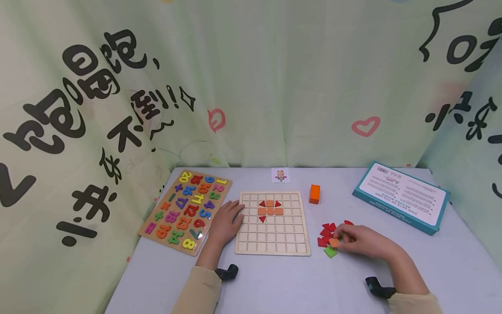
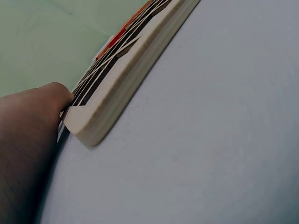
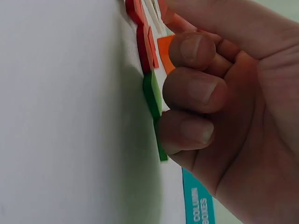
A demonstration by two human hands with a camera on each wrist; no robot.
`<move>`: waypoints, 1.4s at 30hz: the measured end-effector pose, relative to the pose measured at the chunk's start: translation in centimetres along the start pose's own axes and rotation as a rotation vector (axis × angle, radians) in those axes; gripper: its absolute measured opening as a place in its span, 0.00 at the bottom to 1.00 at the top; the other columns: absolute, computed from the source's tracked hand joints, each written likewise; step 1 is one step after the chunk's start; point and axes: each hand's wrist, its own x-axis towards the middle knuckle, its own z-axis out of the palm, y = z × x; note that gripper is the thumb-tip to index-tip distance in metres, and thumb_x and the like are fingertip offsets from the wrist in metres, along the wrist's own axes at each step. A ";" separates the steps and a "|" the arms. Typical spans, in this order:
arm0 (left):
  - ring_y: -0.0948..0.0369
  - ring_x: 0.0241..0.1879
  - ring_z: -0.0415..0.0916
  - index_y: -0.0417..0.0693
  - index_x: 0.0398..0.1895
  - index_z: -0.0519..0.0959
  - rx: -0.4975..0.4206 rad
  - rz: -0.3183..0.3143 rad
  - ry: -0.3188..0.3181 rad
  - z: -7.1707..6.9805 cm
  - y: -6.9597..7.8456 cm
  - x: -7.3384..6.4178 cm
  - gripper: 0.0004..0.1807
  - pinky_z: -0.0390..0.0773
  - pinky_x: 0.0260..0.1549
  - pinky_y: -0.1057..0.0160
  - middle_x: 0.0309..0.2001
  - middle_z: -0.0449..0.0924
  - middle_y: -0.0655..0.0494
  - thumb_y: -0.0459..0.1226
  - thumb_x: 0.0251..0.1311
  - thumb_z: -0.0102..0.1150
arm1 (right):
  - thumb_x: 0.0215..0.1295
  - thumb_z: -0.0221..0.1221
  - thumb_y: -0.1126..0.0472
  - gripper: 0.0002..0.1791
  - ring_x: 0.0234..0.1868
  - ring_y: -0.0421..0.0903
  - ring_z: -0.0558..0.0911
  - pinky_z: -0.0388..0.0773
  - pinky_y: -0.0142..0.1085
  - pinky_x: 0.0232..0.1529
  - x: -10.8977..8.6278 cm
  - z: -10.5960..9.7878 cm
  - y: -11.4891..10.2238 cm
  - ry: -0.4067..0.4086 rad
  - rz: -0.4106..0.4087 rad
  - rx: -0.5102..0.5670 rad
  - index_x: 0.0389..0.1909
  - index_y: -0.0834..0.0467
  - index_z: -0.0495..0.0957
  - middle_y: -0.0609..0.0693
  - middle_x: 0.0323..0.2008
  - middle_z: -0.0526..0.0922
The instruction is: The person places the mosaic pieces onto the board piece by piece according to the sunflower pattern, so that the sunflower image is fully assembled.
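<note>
My left hand (image 1: pixel 225 221) rests at the left edge of the wooden grid board (image 1: pixel 270 246), fingers extended along it. In the left wrist view only part of that hand (image 2: pixel 30 135) shows, against the board's corner (image 2: pixel 100 121). On the board lie orange tiles (image 1: pixel 279 211) and red triangles (image 1: pixel 262 219). To the board's right, my right hand (image 1: pixel 366 240) bends over a small pile of red tiles (image 1: pixel 326 233). Its thumb and index finger pinch an orange square tile (image 1: pixel 334 243); the right wrist view partly hides the fingertips. Green tiles (image 1: pixel 330 251) lie just below.
A number puzzle board (image 1: pixel 184 209) lies left of the left hand. Behind the grid board is a small pattern card (image 1: pixel 280 175). An orange block (image 1: pixel 315 194) stands to its right, and a teal box (image 1: pixel 404 196) lies at the back right. A curtain (image 1: pixel 251 87) hangs behind the table.
</note>
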 end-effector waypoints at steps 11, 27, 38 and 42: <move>0.55 0.76 0.55 0.64 0.69 0.71 0.013 0.006 0.011 0.2 -0.1 0.0 0.25 0.59 0.74 0.49 0.73 0.65 0.62 0.53 0.71 0.48 | 0.64 0.64 0.50 0.13 0.27 0.41 0.74 0.70 0.29 0.26 3.3 0.5 -3.9 0.089 0.000 0.027 0.46 0.48 0.76 0.44 0.24 0.74; 0.56 0.76 0.55 0.64 0.69 0.70 0.009 0.002 0.008 0.1 -0.1 0.1 0.25 0.59 0.74 0.48 0.74 0.64 0.62 0.54 0.71 0.47 | 0.65 0.64 0.52 0.11 0.27 0.43 0.73 0.69 0.31 0.25 9.5 3.0 -9.1 0.141 -0.012 0.025 0.45 0.48 0.78 0.46 0.24 0.74; 0.55 0.76 0.55 0.63 0.69 0.71 0.014 0.008 0.017 0.1 0.0 0.0 0.25 0.59 0.74 0.48 0.73 0.65 0.61 0.53 0.71 0.48 | 0.64 0.65 0.49 0.12 0.26 0.44 0.72 0.69 0.33 0.28 12.6 4.9 -10.7 0.163 -0.007 0.002 0.45 0.49 0.78 0.47 0.24 0.73; 0.55 0.76 0.55 0.63 0.69 0.71 0.014 0.008 0.017 0.1 0.0 0.0 0.25 0.59 0.74 0.48 0.73 0.66 0.61 0.53 0.70 0.48 | 0.63 0.65 0.48 0.15 0.27 0.43 0.72 0.69 0.34 0.30 13.2 5.4 -10.9 0.169 -0.019 -0.007 0.46 0.50 0.79 0.46 0.23 0.72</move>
